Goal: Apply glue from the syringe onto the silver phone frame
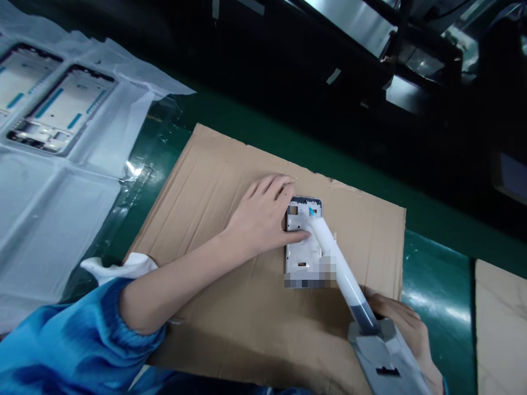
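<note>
While lying flat on the cardboard sheet [214, 181], near its middle and toward the right, a phone frame [302, 241] is being pinned down by the left hand [263, 216]. Resting palm-down over the frame's left edge, with fingers spread across the far left corner and the thumb pressing on the frame's face; not wrapping around it, only bearing down from above. Reaching in from the near left, with the forearm bare and a blue sleeve [61, 345] pushed back at the near edge of the view.

Gripping a grey dispenser gun [382, 356] at the near right, the right hand [411, 334] is staying mostly hidden behind the tool, fingers curled around its body. Slanting up and left from the gun, a white tube [337, 263] is meeting the frame with its blue tip [312, 211] touching near the far end, just right of the left hand's fingertips. Partly blurred at the frame's near end, so no detail there can be told.

Lying on a green table [436, 274], the cardboard is sitting between a white plastic sheet [49, 208] on the left and another cardboard piece [502, 323] on the far right. Resting on the white sheet at the far left, well apart from the hands, two more frames [61, 109].
</note>
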Demonstrator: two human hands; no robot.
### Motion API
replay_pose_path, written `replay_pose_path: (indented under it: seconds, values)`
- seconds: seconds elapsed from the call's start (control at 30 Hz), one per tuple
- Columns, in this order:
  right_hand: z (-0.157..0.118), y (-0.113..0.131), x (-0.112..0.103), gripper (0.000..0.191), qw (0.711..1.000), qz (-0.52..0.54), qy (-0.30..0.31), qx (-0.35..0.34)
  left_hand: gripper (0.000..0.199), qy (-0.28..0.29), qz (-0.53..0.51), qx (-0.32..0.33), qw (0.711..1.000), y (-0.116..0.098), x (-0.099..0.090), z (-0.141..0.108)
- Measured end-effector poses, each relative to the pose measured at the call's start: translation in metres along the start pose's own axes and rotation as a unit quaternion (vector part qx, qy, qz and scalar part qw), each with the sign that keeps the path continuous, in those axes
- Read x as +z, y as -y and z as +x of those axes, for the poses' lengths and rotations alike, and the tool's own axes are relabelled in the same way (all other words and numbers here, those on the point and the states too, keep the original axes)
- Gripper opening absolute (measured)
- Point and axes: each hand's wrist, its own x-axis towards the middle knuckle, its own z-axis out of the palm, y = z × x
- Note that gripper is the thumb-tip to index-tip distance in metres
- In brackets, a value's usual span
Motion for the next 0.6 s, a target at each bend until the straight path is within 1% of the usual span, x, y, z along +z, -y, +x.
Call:
replay_pose_path:
  seconds: [0.07,0.1,0.2,0.33,0.43,0.6]
  values:
    - [0.0050,0.0048,0.0012,0.008,0.999,-0.026,0.005,-0.044,0.062,-0.003,0.005,0.002,1.000,-0.0013,-0.0006,-0.0003]
    - [0.0063,0.0057,0.0021,0.009,0.998,-0.035,0.009,-0.052,0.059,-0.005,0.007,0.002,1.000,-0.0019,-0.0009,-0.0004]
    - [0.0070,0.0046,0.0053,0.013,0.998,-0.038,0.014,-0.039,0.055,-0.005,0.009,0.002,1.000,-0.0027,-0.0009,-0.0005]
    - [0.0070,0.0024,0.0085,0.019,0.999,-0.034,0.008,-0.027,0.056,0.002,0.011,0.006,1.000,-0.0020,0.0000,0.0002]
    - [0.0092,0.0049,0.0087,0.016,0.999,-0.038,0.004,-0.029,0.055,0.002,0.016,0.009,1.000,-0.0019,-0.0004,0.0003]
    - [0.0128,0.0089,0.0081,0.009,0.993,-0.072,0.008,-0.091,0.059,0.002,0.021,0.014,1.000,-0.0025,-0.0023,-0.0007]
